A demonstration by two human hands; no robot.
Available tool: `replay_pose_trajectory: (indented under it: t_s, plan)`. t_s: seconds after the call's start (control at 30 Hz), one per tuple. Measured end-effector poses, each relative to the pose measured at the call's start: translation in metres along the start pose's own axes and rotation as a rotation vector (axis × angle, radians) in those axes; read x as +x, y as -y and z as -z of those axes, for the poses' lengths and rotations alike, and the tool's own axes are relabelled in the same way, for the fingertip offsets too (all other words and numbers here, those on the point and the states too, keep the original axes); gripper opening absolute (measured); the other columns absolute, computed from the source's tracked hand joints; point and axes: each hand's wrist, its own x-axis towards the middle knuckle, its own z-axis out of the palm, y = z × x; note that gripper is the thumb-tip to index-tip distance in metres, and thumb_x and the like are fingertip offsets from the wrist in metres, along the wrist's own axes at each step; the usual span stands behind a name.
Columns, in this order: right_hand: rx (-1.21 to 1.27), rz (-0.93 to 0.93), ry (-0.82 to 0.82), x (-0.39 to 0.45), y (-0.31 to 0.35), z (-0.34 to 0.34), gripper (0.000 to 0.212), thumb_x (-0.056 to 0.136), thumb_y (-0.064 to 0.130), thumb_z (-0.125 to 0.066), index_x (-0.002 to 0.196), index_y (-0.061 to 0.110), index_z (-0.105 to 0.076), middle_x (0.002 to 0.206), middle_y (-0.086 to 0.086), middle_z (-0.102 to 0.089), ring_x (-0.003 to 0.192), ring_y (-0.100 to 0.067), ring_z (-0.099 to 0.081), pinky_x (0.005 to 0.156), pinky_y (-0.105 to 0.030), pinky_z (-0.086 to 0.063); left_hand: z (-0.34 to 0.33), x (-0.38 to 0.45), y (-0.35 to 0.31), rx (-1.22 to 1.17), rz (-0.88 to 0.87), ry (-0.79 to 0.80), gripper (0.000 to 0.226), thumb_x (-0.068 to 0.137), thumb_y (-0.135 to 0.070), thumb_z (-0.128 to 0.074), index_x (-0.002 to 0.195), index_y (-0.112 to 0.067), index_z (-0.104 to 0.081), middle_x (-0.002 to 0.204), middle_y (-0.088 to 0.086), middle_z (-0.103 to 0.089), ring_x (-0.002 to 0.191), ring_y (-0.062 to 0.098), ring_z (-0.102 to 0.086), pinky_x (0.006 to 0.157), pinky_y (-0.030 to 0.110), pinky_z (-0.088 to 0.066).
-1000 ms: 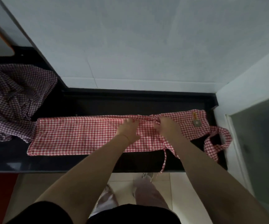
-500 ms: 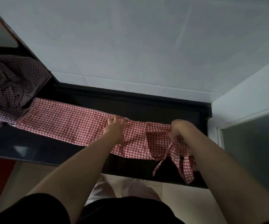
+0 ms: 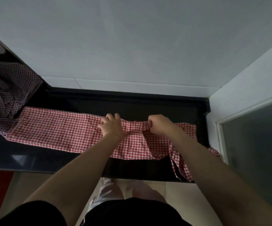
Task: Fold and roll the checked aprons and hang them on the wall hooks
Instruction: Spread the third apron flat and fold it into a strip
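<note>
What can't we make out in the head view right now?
- Wall hooks: none in frame, so their place is unknown.
- Dark checked apron: cut off by the left edge; its full extent is hidden.
- Right hand grip on the red checked apron: curled fingers hide what cloth they pinch.
- Left hand: fingertips blurred; contact with the cloth unclear.
- Apron's right end: covered by the right forearm.

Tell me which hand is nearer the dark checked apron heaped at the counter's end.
Left. The left hand rests mid-strip on the red apron, on the dark apron's side; the right hand pinches the red apron farther away.
</note>
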Motion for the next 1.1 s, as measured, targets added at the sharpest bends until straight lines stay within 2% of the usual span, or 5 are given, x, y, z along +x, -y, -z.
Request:
replay_pose_trajectory:
  t_s: [0.17, 0.43, 0.73, 0.9, 1.1]
  plan:
    - [0.043, -0.012, 0.062, 0.001, -0.006, 0.004, 0.042, 0.086, 0.046, -0.070, 0.121, 0.025, -0.057, 0.120, 0.003, -0.050, 0.107, -0.018, -0.053, 0.093, -0.038, -0.048, -0.004, 0.002, -0.009, -0.070, -0.450, -0.179, 0.054, 0.087, -0.022, -0.067, 0.136, -0.025, -0.045, 0.133, 0.003, -0.047, 0.124, 0.022, -0.045, 0.104, 0.040, -0.045]
    - [0.075, 0.030, -0.004, 0.004, 0.015, 0.003, 0.008, 0.089, 0.022, -0.068, 0.096, 0.021, -0.063, 0.100, 0.000, -0.062, 0.090, -0.016, -0.059, 0.088, -0.034, -0.050, -0.006, 0.001, 0.005, -0.259, -0.437, -0.316, 0.012, 0.095, -0.018, -0.056, 0.106, -0.021, -0.061, 0.105, -0.004, -0.055, 0.099, 0.012, -0.049, 0.084, 0.028, -0.052]
    - [0.202, -0.046, 0.151, -0.001, 0.028, 0.002, 0.024, 0.100, 0.029, -0.057, 0.098, 0.011, -0.073, 0.080, -0.004, -0.076, 0.063, -0.016, -0.071, 0.079, -0.034, -0.055, -0.002, 0.002, 0.022, -0.222, -0.505, -0.082, 0.016, 0.091, -0.038, -0.059, 0.082, -0.025, -0.063, 0.101, -0.004, -0.059, 0.099, 0.014, -0.055, 0.080, 0.029, -0.047]
    - [0.169, -0.100, -0.135, 0.015, 0.042, -0.021, 0.019, 0.097, 0.028, -0.061, 0.096, 0.013, -0.072, 0.089, -0.003, -0.071, 0.082, -0.018, -0.068, 0.082, -0.033, -0.057, -0.010, 0.006, 0.021, -0.341, -0.376, -0.043, 0.030, 0.096, -0.038, -0.053, 0.089, -0.014, -0.069, 0.093, 0.002, -0.065, 0.090, 0.018, -0.061, 0.065, 0.027, -0.044]
    - [0.185, -0.118, -0.110, 0.022, 0.037, -0.043, 0.028, 0.093, 0.037, -0.057, 0.073, 0.018, -0.056, 0.078, -0.004, -0.061, 0.070, -0.019, -0.060, 0.065, -0.032, -0.050, -0.016, 0.004, 0.027, -0.340, -0.479, 0.016, 0.059, 0.091, -0.041, -0.065, 0.145, -0.029, -0.044, 0.148, 0.003, -0.046, 0.139, 0.026, -0.036, 0.110, 0.046, -0.040]
